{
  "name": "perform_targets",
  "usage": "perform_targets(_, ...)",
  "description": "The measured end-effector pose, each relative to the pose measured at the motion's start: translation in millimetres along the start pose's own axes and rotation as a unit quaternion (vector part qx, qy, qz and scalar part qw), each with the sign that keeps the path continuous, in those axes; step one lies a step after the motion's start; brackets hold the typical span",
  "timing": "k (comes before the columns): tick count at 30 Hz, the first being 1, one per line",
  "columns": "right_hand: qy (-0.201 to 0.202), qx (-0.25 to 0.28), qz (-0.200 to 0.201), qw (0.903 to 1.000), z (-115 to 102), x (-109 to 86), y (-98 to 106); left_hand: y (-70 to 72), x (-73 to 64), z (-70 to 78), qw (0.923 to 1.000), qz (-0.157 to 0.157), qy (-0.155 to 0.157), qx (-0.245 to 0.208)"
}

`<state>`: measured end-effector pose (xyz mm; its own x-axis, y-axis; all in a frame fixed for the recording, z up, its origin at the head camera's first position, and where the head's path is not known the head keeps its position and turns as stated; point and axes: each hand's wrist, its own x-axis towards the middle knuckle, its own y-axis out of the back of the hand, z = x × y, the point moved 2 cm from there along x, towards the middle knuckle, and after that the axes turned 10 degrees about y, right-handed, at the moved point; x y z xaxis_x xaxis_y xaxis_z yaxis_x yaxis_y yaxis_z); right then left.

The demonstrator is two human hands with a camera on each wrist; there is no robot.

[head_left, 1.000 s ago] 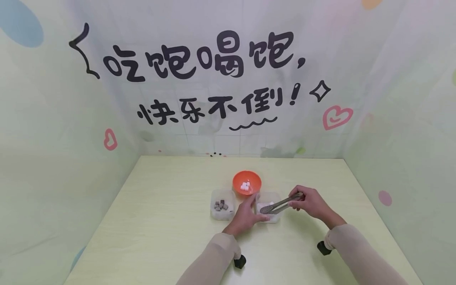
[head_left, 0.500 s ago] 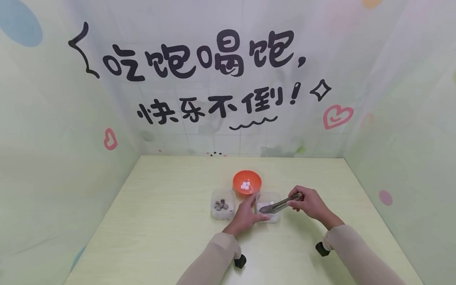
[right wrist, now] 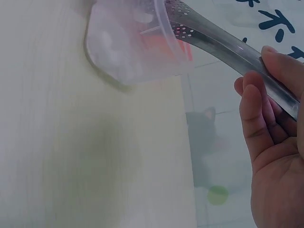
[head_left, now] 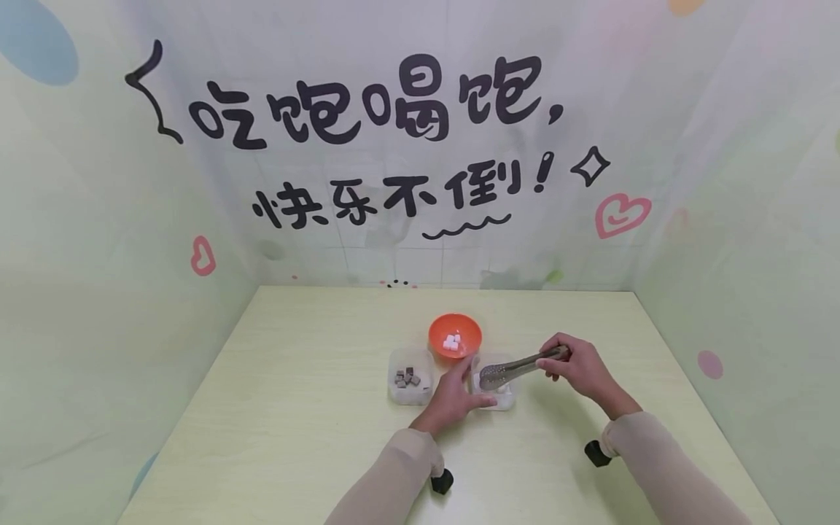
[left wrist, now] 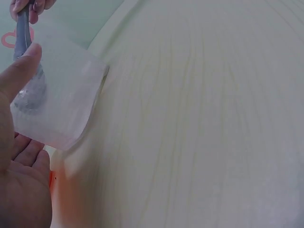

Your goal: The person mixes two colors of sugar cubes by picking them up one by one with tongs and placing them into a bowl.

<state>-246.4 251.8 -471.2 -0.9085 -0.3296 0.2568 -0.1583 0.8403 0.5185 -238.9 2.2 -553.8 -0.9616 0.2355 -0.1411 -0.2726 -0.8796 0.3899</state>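
My right hand grips metal tongs by the handle end. Their perforated tips are pressed together over a clear plastic container, which has white pieces at the bottom. What the tips pinch is hidden. My left hand holds this container from its left side, thumb at the front and fingers at the far left corner. In the left wrist view the thumb overlaps the container's wall. Behind it an orange bowl holds several white cubes.
A second clear container stands left of my left hand, with several grey-brown cubes in it. Everything stands on a pale wood-grain table. Printed fabric walls enclose it at the back and sides.
The tongs, spread a little one second ago, have been squeezed together. My right hand has then risen slightly up and right, raising the tips in the container. My left hand stays put.
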Motion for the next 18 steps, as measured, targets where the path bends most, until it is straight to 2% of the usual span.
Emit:
perform_targets(9, 0.015, -0.001, 0.025, 0.9996, -10, 5.9, 10, 1.0, -1.9, 2.8, 1.0000, 0.004, 0.000, 0.003)
perform_targets(18, 0.035, 0.020, 0.063, 0.9972, -11, 11.7, 11, 0.7, -0.6, 2.0, 1.0000, 0.006, -0.003, 0.002)
